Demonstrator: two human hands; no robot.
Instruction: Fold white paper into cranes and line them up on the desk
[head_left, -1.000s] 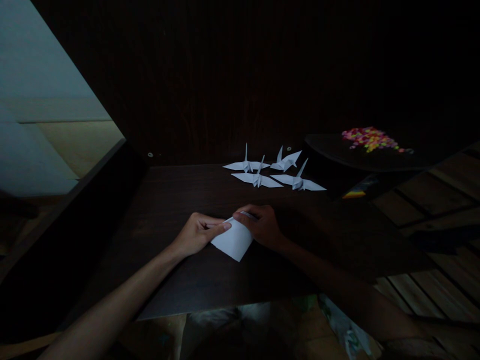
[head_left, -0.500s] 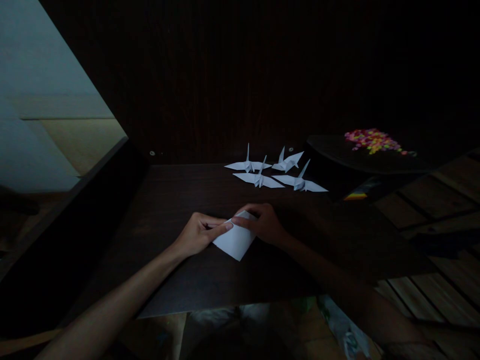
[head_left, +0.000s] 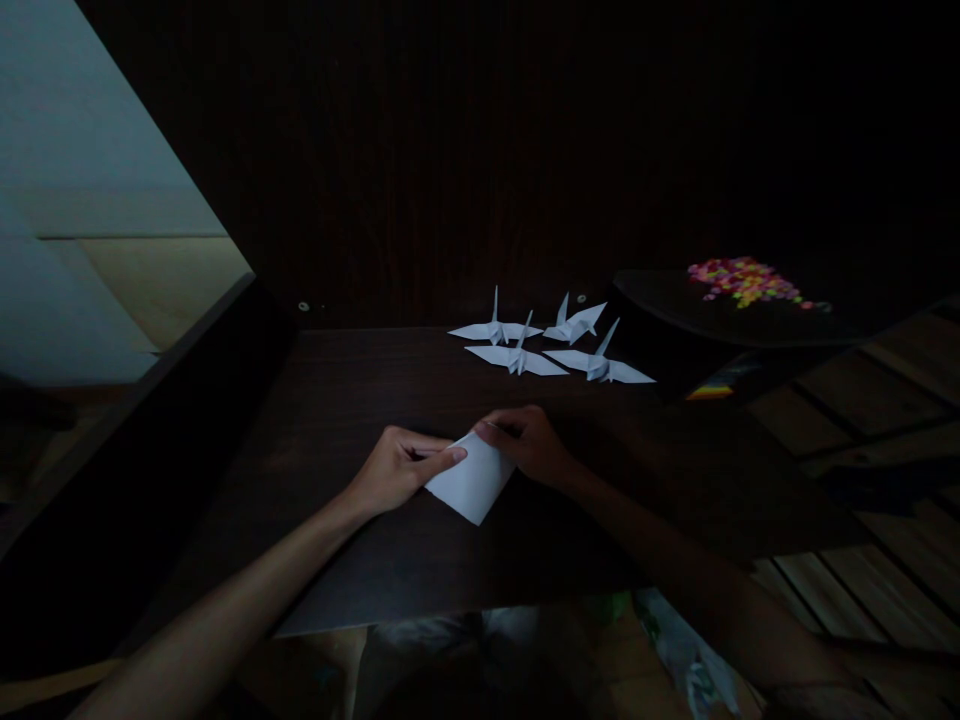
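A folded sheet of white paper (head_left: pixel 477 488), roughly diamond-shaped with one corner pointing toward me, is held above the dark wooden desk. My left hand (head_left: pixel 401 468) pinches its left edge, thumb on top and fingers behind. At the paper's upper corner, my right hand (head_left: pixel 525 440) grips with thumb and fingertips; part of that corner is hidden beneath them. Beyond both hands stand several white origami cranes, among them a front one (head_left: pixel 519 360) and another at the right (head_left: pixel 600 366).
The dark desk top (head_left: pixel 337 390) meets an upright back panel. A raised side board (head_left: pixel 150 400) borders the left. On a dark rounded shelf (head_left: pixel 660 300) at the right lies a heap of small colourful pieces (head_left: pixel 750 280). Wooden slats (head_left: pixel 847 600) show at lower right.
My right thumb has slid slightly right and up along the paper's upper edge. The left hand keeps its grip, and the cranes have not moved.
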